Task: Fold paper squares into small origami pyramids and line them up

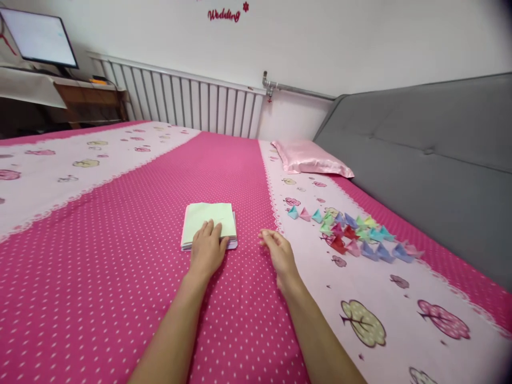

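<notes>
A stack of square paper sheets [208, 217], pale green on top with other pastel edges showing, lies on the pink dotted bedspread [236, 170]. My left hand [208, 248] rests on its near part, fingers stretched flat over the top sheet and the thumb spread along the near right edge. To the right of the stack, apart from it, my right hand [279, 252] hovers low over the bedspread. Its fingers are curled and the thumb meets the forefinger, with nothing visible between them. Several small folded paper boats [350, 232] in many colours stand in rows further right.
A pink satin pillow [310, 157] lies at the back right against the grey padded headboard [420, 144]. Behind the bed runs a white radiator [184, 96] with a pipe [300, 88]. A desk [90, 98] with a monitor [40, 37] stands at the far left.
</notes>
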`<state>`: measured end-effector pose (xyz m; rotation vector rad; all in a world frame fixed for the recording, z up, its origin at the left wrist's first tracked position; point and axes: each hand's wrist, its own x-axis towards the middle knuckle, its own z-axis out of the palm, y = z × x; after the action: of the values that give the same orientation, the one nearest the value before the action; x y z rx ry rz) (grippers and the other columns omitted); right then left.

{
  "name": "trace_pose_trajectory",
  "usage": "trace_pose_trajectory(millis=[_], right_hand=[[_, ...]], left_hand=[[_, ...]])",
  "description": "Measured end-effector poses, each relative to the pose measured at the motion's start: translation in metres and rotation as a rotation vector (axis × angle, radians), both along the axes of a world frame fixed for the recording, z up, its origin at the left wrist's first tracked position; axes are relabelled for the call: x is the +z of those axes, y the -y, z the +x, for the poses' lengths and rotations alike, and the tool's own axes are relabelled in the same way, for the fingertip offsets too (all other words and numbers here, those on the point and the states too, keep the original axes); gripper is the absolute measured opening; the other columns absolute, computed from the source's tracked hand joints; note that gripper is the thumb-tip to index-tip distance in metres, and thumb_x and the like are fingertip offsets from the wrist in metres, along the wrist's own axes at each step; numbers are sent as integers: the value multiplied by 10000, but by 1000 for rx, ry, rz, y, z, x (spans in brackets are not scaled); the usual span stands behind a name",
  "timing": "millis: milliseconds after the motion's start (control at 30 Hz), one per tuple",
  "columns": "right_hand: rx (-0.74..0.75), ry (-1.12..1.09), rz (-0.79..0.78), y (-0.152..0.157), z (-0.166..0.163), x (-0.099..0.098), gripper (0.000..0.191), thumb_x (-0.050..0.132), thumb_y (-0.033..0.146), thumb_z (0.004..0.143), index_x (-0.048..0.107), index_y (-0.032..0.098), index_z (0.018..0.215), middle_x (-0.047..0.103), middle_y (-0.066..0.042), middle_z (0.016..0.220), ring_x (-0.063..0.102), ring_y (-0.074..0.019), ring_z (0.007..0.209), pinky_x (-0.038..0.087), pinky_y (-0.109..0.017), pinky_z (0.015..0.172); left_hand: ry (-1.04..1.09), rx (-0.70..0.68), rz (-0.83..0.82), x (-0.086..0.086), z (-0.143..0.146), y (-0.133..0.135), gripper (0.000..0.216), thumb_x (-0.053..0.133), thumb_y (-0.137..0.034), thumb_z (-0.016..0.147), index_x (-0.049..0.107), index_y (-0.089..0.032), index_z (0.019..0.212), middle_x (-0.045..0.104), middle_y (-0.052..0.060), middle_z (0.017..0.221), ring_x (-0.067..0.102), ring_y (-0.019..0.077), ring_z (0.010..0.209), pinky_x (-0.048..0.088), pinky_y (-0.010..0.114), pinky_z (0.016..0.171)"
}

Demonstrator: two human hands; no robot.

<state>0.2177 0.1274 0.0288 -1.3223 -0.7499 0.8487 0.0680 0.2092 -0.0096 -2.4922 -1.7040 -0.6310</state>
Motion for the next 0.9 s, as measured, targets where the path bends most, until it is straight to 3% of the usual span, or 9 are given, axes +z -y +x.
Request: trace_pose_trajectory(millis=[100, 200, 433, 667, 900], right_hand=[[13, -65, -40, -12, 9, -23, 286, 587, 421, 705, 626, 173, 840, 639, -31, 827, 566, -140, 719, 436, -276, 732], [40, -66, -60, -17, 11, -33, 311, 580, 435, 710, 627, 168, 863, 635, -35, 794, 567, -144, 707, 441, -277, 716], [65, 11, -87, -20, 11, -43, 339, 543, 468, 735, 625, 169, 873, 632, -42, 786, 578, -161, 708, 452, -291, 698], [85, 159, -98, -21, 10, -54, 355, 508, 478, 760, 632, 170, 883, 657, -63, 845, 603, -189, 760, 448, -309, 704], [80, 266, -80, -22, 9, -59, 398, 474, 517, 773, 644, 175, 887, 658, -49, 776, 590, -186, 716, 438, -298, 663]], left_hand=[[21, -4, -12, -2, 0, -2, 446, 387, -347, 833, 488, -116, 1200, 425, 173, 1322, 358, 278, 1240, 305, 412, 995], [47, -11, -22, -4, 0, -4, 431, 388, -333, 826, 508, -121, 1181, 442, 161, 1310, 361, 272, 1238, 309, 409, 1002], [118, -10, -48, -7, -2, -6, 414, 375, -339, 823, 529, -176, 1172, 461, 91, 1308, 357, 245, 1246, 314, 400, 1011], [151, -33, -59, -5, -2, -4, 418, 386, -346, 827, 539, -149, 1162, 450, 122, 1312, 359, 259, 1242, 314, 413, 1014], [174, -37, -71, -6, -2, -5, 404, 364, -327, 840, 555, -154, 1152, 464, 114, 1300, 359, 255, 1245, 320, 408, 1007]])
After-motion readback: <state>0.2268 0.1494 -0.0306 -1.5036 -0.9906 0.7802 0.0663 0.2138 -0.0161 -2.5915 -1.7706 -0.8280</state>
